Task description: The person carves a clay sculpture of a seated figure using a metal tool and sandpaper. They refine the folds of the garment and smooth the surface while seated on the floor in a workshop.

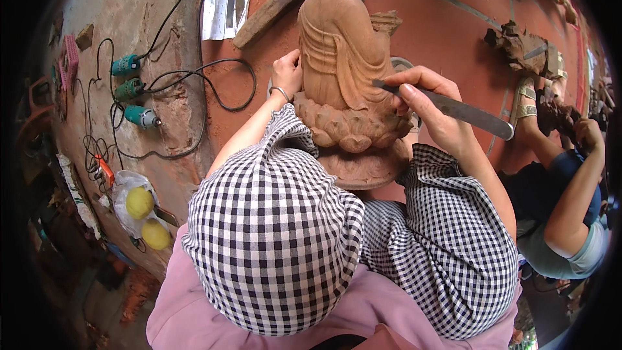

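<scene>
A carved wooden statue [334, 45] of a robed seated figure rises from a lotus-petal base in front of me, its head cut off by the upper edge. Curled against its left side is my left hand [287, 71], closed, with some fingertips hidden by the statue. My right hand [437, 104] pinches a long, flat metal carving tool [463, 110] with a rounded rear end. The tool's dark tip meets the robe's folds on the statue's right side. Checked sleeves cover my upper arms and elbows.
Several green corded power tools [139, 115] lie left on a worn ledge, cords looping near the statue. Nearer are two yellow round fruits [140, 203] on plastic. A wooden beam [275, 13] and white paper [227, 0] lie beyond. At right sits another person [576, 214] near dark carved wood [521, 48].
</scene>
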Available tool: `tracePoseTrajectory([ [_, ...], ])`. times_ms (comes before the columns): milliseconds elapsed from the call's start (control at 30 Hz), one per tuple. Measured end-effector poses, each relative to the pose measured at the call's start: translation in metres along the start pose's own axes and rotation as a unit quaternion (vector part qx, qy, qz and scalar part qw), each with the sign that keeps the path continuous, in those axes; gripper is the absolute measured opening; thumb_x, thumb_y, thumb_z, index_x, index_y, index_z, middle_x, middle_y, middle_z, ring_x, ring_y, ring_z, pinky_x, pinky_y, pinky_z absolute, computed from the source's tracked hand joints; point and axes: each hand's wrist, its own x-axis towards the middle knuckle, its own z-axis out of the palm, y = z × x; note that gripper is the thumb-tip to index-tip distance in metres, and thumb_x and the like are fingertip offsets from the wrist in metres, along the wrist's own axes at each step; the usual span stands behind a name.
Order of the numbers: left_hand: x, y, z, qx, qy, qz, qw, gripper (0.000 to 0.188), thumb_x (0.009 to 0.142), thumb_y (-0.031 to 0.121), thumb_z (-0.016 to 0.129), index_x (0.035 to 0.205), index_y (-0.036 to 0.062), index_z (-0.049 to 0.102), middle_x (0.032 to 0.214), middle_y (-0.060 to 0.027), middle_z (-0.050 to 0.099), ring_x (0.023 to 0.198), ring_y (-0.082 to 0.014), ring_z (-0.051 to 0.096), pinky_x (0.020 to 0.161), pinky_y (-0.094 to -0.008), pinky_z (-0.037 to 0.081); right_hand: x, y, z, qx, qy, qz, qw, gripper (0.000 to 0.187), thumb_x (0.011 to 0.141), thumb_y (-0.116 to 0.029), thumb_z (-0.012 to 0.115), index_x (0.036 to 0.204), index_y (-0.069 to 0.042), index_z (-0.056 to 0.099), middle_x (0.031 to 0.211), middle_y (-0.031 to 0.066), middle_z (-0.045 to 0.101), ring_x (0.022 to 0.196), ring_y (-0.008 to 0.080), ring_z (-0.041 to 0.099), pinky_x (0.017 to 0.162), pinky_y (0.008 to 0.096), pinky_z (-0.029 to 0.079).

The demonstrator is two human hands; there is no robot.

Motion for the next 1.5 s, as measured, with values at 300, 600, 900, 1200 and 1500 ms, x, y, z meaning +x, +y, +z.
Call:
tracePoseTrajectory([
  [300,0.001,-0.004,0.003,0.027,-0.003,0.002,1.000,0.022,0.088,0.025,0.065,0.093,0.0045,0.068,0.083,-0.0238,0.063,0.079,-0.0425,0.064,0.064,-0.0466,0.050,0.001,0.011,0.007,-0.102,0.053,-0.090,0.989,0.016,0.089,-0.009,0.073,0.098,0.002,0.066,0.090,0.0066,0.067,0.085,0.0107,0.064,0.073,0.0264,0.051],
  [600,0.002,-0.005,0.003,0.041,-0.005,-0.004,0.999,0.018,0.086,0.024,0.065,0.091,0.0065,0.068,0.080,-0.0215,0.064,0.077,-0.0418,0.064,0.064,-0.0472,0.049,0.021,0.009,0.011,-0.334,0.070,-0.293,0.893,0.016,0.077,-0.003,0.076,0.090,-0.001,0.067,0.093,0.0120,0.072,0.097,0.0273,0.071,0.084,0.0351,0.057],
  [900,0.001,-0.001,0.005,0.044,0.013,-0.007,0.999,0.017,0.087,0.023,0.064,0.088,0.0068,0.067,0.079,-0.0196,0.065,0.076,-0.0408,0.065,0.064,-0.0475,0.050,0.034,-0.001,0.018,-0.436,0.062,-0.368,0.819,0.017,0.072,-0.002,0.077,0.084,-0.003,0.065,0.092,0.0117,0.072,0.099,0.0279,0.072,0.080,0.0365,0.059],
  [1200,0.002,0.000,0.007,0.041,0.001,-0.023,0.999,0.018,0.090,0.026,0.064,0.090,0.0085,0.069,0.081,-0.0187,0.067,0.078,-0.0397,0.066,0.066,-0.0471,0.051,0.044,-0.008,0.022,-0.466,0.064,-0.380,0.797,0.017,0.071,-0.003,0.077,0.082,-0.005,0.064,0.089,0.0115,0.070,0.097,0.0273,0.073,0.075,0.0358,0.060],
  [1500,0.001,-0.001,0.007,0.035,-0.009,-0.044,0.998,0.019,0.091,0.026,0.063,0.091,0.0091,0.071,0.084,-0.0192,0.068,0.079,-0.0391,0.067,0.068,-0.0468,0.052,0.050,-0.015,0.026,-0.494,0.062,-0.377,0.781,0.017,0.072,-0.006,0.077,0.081,-0.005,0.063,0.090,0.0122,0.070,0.094,0.0286,0.072,0.070,0.0359,0.060],
])
